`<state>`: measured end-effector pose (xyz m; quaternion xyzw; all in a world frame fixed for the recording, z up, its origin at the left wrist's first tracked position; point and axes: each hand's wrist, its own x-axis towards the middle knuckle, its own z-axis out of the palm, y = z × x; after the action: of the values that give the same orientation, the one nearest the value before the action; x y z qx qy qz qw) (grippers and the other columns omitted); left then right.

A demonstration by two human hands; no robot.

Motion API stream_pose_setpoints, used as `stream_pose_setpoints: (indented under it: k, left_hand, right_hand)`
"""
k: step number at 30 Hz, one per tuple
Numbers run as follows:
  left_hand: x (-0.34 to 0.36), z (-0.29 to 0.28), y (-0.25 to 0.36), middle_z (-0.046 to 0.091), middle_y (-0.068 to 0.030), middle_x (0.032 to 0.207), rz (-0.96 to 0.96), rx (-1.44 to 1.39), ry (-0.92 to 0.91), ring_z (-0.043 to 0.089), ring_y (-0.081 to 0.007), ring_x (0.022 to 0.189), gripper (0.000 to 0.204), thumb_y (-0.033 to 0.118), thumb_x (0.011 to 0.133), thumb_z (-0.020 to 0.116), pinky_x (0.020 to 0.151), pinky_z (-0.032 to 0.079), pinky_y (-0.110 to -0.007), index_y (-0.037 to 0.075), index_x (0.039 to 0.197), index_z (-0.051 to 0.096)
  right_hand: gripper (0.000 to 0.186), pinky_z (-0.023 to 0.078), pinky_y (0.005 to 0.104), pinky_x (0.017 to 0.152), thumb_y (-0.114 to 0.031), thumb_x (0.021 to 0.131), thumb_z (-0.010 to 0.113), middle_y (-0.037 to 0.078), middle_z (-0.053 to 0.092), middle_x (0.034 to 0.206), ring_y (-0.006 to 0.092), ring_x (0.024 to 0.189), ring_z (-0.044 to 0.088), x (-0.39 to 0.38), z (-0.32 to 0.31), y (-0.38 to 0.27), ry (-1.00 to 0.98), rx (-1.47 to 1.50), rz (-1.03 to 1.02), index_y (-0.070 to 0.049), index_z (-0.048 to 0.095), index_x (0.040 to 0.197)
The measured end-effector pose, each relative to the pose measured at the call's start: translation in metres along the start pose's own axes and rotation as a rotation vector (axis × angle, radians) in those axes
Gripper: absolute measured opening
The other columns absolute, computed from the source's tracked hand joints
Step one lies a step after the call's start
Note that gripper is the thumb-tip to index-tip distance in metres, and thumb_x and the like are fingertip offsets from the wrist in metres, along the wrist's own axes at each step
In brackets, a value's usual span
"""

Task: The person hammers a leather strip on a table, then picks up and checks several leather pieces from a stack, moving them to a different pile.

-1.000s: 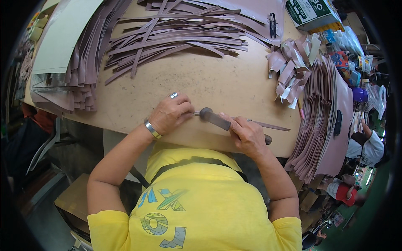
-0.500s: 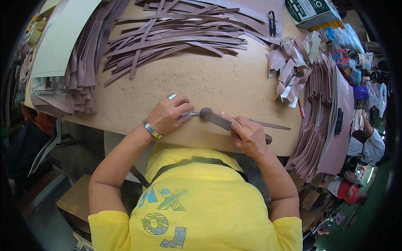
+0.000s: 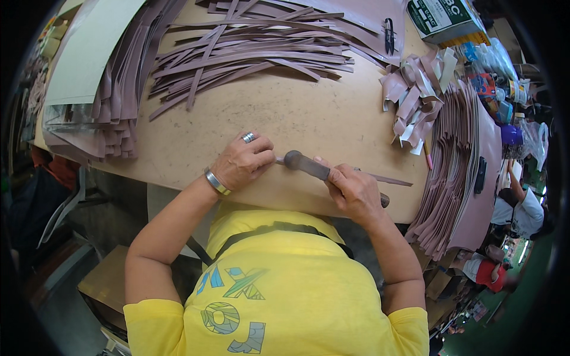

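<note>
My right hand [image 3: 355, 191] is closed round a hammer-like tool [image 3: 312, 168] with a dark rounded end and a thick grey shaft. Its dark butt shows below my fingers. The rounded end rests at or just above the table, close by my left fingertips. With ring and metal bracelet on, my left hand [image 3: 244, 159] is curled, pinching the end of a thin mauve strip [image 3: 389, 180]. That strip appears to run under the tool and my right hand, coming out to the right; its middle is hidden.
Loose mauve strips [image 3: 255, 50] are heaped at the far side of the table [image 3: 237, 113]. Stacked mauve sheets [image 3: 116, 101] stand left, another stack [image 3: 451, 160] right. Curled scraps [image 3: 415, 95], small black snips [image 3: 388, 37], a pen [image 3: 427, 155] and a box [image 3: 445, 19] lie around.
My left hand has shifted slightly to the right, nearer the tool's rounded end, and less of the strip shows between them. My right hand and the tool have barely moved.
</note>
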<state>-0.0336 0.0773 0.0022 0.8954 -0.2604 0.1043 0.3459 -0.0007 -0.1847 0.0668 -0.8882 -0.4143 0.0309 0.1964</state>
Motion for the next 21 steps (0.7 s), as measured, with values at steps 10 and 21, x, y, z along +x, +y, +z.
stream_pose_setpoints:
  k: [10, 21]
  left_hand:
    - [0.000, 0.000, -0.003, 0.058, -0.0048, 0.083, -0.005, -0.030, 0.010, 0.056, -0.0237, 0.076, 0.016, 0.006, 0.069, 0.073, 0.069, 0.046, -0.034, 0.008, 0.081, 0.062]
    - [-0.010, -0.004, -0.010, 0.059, -0.0068, 0.086, 0.003, -0.034, 0.028, 0.056, -0.0256, 0.076, 0.016, 0.005, 0.069, 0.073, 0.065, 0.048, -0.035, 0.007, 0.082, 0.063]
  right_hand:
    - [0.062, 0.047, 0.0322, 0.048, -0.002, 0.072, 0.058, 0.004, 0.053, 0.069, 0.0209, 0.054, 0.055, 0.005, 0.004, -0.007, 0.078, -0.011, -0.060, -0.023, 0.056, 0.130]
    - [0.064, 0.046, 0.0338, 0.049, -0.001, 0.072, 0.058, 0.004, 0.052, 0.070, 0.0221, 0.052, 0.053, 0.008, 0.007, -0.007, -0.003, -0.006, -0.025, -0.024, 0.055, 0.131]
